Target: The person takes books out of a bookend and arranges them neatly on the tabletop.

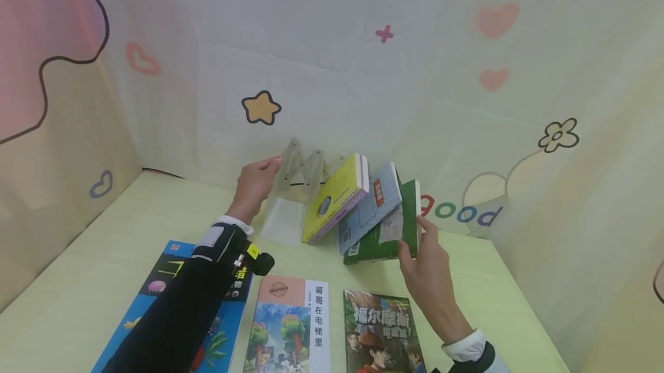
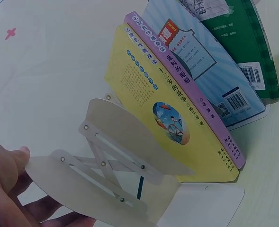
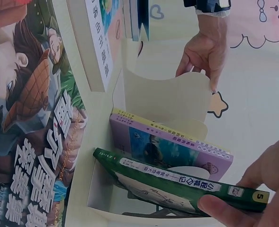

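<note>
My left hand [image 1: 254, 185] pinches the upper corner of the end panel of a white folding book rack [image 2: 58, 177], thumb on one face and fingers behind it. Crossed metal strips link the rack's panels. Against the rack lean a yellow book [image 1: 332, 200] and a purple-spined book [image 2: 191, 90], side by side. Beyond them a light blue book [image 1: 369, 206] tilts the same way. My right hand [image 1: 427, 269] holds a green book [image 3: 163, 184] by its upper end, between thumb and fingers. This book slants next to the blue one, its lower edge down at the rack's far end.
Along the table front lie a large blue book [image 1: 155, 309], partly under my left forearm, a pink-topped book [image 1: 285, 327] and a dark comic-style book [image 1: 381, 327]. A patterned curtain [image 1: 332, 73] hangs right behind the rack.
</note>
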The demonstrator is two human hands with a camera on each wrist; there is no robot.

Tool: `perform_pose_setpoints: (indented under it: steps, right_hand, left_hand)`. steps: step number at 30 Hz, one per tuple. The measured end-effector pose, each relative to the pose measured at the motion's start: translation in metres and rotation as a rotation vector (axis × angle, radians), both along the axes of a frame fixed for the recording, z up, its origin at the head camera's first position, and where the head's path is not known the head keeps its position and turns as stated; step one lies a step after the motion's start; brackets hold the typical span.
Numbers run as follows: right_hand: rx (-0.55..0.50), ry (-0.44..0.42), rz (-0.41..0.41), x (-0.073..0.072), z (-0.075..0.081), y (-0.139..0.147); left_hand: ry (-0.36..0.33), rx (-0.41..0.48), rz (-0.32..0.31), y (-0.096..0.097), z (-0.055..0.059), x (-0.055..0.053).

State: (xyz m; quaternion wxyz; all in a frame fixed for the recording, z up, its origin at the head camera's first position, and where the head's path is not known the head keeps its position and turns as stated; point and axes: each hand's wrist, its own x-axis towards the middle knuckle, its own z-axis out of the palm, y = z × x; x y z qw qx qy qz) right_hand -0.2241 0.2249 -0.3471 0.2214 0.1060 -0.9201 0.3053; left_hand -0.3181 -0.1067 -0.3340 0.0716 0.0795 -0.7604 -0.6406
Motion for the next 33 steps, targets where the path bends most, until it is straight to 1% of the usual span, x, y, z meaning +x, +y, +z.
perform_pose_setpoints:
  steps: [7, 12, 17, 21, 25, 30, 33]
  right_hand:
    - [-0.084, 0.013, 0.045, -0.001, -0.004, 0.001]
    - [-0.075, 0.059, 0.048, -0.001, -0.006, 0.003]
    - [-0.061, 0.113, 0.069, 0.001, -0.003, 0.008]
    - [-0.057, 0.147, 0.077, 0.002, 0.003, 0.011]
    - [-0.045, 0.181, 0.069, 0.004, 0.012, 0.014]
    - [-0.041, 0.194, 0.038, 0.007, 0.026, 0.018]
    - [-0.047, 0.190, 0.008, 0.009, 0.033, 0.021]
  left_hand:
    - [-0.003, -0.003, -0.010, -0.001, 0.001, 0.001]
    - [-0.003, 0.009, -0.022, -0.001, 0.001, 0.001]
    - [-0.004, 0.022, -0.023, 0.000, 0.000, 0.001]
    - [0.006, 0.036, -0.024, 0.000, 0.000, 0.001]
    - [0.004, 0.035, -0.028, 0.002, 0.000, 0.000]
    - [-0.004, 0.018, -0.018, 0.002, -0.001, -0.001]
    - [-0.004, 0.009, -0.024, 0.000, -0.001, 0.000]
